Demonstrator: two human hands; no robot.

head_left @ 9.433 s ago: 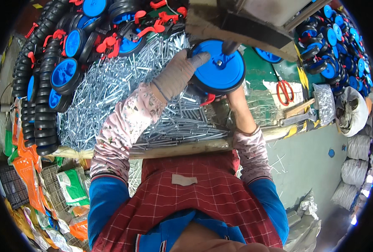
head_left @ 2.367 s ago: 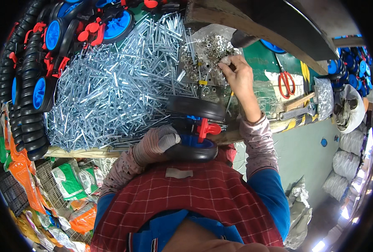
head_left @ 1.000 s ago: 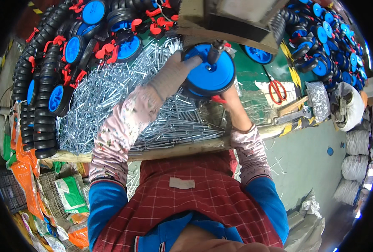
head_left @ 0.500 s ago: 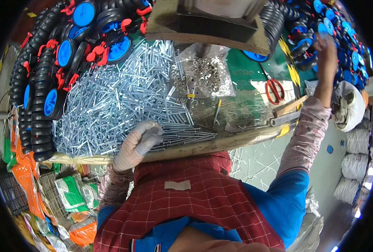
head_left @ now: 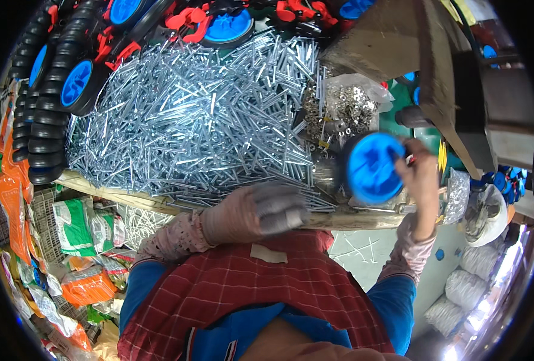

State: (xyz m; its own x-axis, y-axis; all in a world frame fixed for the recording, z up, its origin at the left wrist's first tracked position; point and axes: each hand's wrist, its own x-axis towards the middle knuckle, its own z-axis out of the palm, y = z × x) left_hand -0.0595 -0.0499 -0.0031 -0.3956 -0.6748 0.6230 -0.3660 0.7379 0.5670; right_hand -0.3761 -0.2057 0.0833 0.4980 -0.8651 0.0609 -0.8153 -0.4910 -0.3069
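Note:
A black-rimmed wheel with a blue hub (head_left: 375, 168) is in the grip of my bare right hand (head_left: 422, 174), whose fingers hold its right edge. Motion blurs the wheel, which hangs over the right part of the bench near the front edge. My left hand (head_left: 258, 210), in a light glove with grey fingers, hovers by the front edge of the bench, beside a large heap of long silvery bolts (head_left: 201, 120). Its fingers are smeared, and whether they hold anything is not visible. Behind the wheel, small metal nuts (head_left: 348, 105) lie on a clear plastic bag.
A metal machine part (head_left: 453, 78) juts over the bench at upper right. Black wheels (head_left: 44, 132) stand stacked along the left, with red clips (head_left: 189, 23) at the back. White sacks (head_left: 484, 213) stand at right; orange and green bags (head_left: 77, 225) lie at lower left.
My right hand has come back from the wheel pile at far right, now with a wheel in it. My left hand has moved right along the bench edge. The view has shifted.

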